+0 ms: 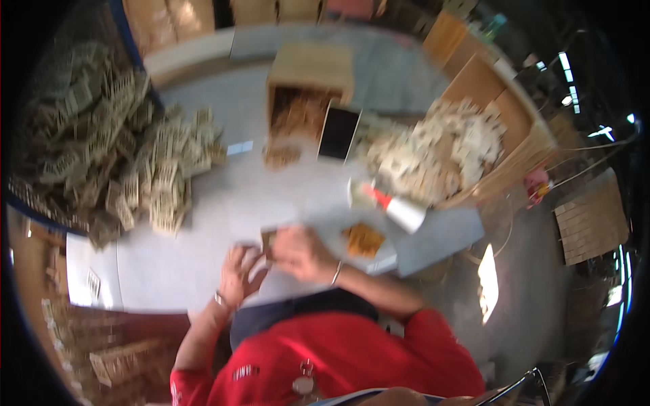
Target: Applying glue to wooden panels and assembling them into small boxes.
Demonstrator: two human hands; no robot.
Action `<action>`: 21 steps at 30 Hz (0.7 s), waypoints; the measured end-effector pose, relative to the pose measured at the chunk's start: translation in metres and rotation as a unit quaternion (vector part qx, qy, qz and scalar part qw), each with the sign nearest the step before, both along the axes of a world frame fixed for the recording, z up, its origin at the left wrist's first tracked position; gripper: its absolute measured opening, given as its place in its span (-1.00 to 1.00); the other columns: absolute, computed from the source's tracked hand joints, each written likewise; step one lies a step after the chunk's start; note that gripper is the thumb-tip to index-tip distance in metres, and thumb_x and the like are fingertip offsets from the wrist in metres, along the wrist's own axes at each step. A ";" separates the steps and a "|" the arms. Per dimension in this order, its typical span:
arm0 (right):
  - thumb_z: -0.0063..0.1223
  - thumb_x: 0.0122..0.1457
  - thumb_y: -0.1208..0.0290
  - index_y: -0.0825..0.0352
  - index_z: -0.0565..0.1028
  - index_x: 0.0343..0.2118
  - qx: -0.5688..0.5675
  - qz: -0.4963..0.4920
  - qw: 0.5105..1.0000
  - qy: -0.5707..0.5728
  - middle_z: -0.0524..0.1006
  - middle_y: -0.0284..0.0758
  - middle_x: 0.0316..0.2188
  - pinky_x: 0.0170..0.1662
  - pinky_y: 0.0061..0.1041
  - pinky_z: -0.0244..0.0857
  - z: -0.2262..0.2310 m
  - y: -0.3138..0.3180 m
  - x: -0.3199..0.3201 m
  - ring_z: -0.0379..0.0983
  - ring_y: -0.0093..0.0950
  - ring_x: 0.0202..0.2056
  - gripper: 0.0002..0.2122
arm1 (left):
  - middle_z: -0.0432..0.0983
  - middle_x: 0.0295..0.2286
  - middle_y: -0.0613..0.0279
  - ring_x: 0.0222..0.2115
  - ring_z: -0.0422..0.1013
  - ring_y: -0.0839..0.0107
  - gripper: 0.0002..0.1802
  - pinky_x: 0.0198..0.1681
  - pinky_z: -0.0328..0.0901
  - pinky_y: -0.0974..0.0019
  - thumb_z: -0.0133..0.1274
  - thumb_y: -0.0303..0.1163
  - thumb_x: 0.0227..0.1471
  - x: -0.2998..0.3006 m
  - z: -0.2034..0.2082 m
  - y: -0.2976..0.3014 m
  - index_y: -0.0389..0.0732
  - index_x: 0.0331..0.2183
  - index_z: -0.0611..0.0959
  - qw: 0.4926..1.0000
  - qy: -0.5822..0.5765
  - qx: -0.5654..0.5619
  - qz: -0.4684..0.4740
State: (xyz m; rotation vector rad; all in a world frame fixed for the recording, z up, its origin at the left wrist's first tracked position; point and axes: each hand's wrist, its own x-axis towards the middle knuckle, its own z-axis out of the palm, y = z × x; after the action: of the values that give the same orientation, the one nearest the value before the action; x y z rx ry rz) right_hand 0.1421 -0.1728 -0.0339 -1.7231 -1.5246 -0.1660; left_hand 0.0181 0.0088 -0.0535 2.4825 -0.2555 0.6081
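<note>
My right hand (301, 253) is closed on a small brown flat piece (267, 243) above the table's near edge; the fingers hide much of it. Beside it my left hand (238, 272) is curved, thumb and fingers apart, fingertips close to that piece. Whether they touch it is blurred. A little heap of orange-brown small parts (363, 240) lies right of my right hand. Farther right, a white cone-like object with a red band (405, 214) lies on its side.
Slatted beige pieces (166, 169) spill from a large blue-rimmed basket (46, 211) at the left. An open wooden box (311, 64) of brown parts stands at the back, a dark-screened device (338, 132) leaning by it. White pieces (440, 149) fill a carton (525, 152) at right.
</note>
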 end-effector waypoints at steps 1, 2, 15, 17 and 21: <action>0.19 -0.04 0.37 0.29 0.53 -0.31 0.068 -0.049 0.995 0.045 0.49 -0.28 -0.29 -0.06 -0.24 0.24 0.005 0.001 -0.001 0.39 -0.25 -0.18 -0.79 | 0.37 -0.23 0.02 -0.23 0.31 0.04 -0.54 -0.19 0.23 0.08 0.22 -0.33 -0.23 0.000 0.016 -0.007 -0.22 -0.21 0.53 0.999 0.018 0.041 0.027; 0.18 -0.01 0.36 0.32 0.52 -0.29 0.054 -0.084 0.994 0.050 0.49 -0.26 -0.28 -0.05 -0.27 0.25 0.002 -0.004 0.009 0.40 -0.23 -0.19 -0.78 | 0.36 -0.22 0.03 -0.22 0.30 0.05 -0.51 -0.15 0.19 0.07 0.22 -0.29 -0.23 0.005 0.026 -0.015 -0.25 -0.19 0.51 0.999 -0.006 0.032 0.033; 0.14 0.08 0.36 0.39 0.44 -0.30 0.043 -0.195 0.884 0.423 0.51 -0.32 -0.54 -0.43 -0.58 0.35 -0.031 -0.004 0.005 0.45 -0.56 -0.51 -0.78 | 0.39 -0.56 0.31 -0.37 0.36 0.33 -0.74 -0.02 0.07 0.02 0.23 -0.26 -0.24 0.042 -0.014 -0.078 -0.19 -0.49 0.54 0.976 -0.081 0.122 0.158; 0.14 0.08 0.37 0.38 0.43 -0.27 0.061 -0.179 0.874 0.447 0.50 -0.35 -0.56 -0.46 -0.58 0.33 -0.034 -0.002 0.005 0.42 -0.59 -0.52 -0.77 | 0.34 -0.61 0.36 -0.42 0.32 0.39 -0.76 -0.04 0.10 0.01 0.25 -0.27 -0.29 0.045 -0.012 -0.077 -0.16 -0.56 0.54 0.968 -0.122 0.144 0.166; 0.10 0.12 0.35 0.38 0.44 -0.25 0.028 -0.175 0.847 0.502 0.49 -0.38 -0.53 -0.47 -0.63 0.30 -0.027 -0.005 0.009 0.40 -0.64 -0.52 -0.77 | 0.42 -0.41 0.34 -0.33 0.35 0.38 -0.68 -0.01 0.07 -0.01 0.23 -0.24 -0.24 0.036 -0.011 -0.074 -0.15 -0.37 0.59 0.982 -0.077 0.105 0.134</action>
State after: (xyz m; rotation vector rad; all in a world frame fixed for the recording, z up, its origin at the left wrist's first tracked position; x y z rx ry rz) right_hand 0.1506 -0.1774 -0.0608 -1.6004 -0.4241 0.4515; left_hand 0.0539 -0.0651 -0.0643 2.6995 -0.0430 0.9287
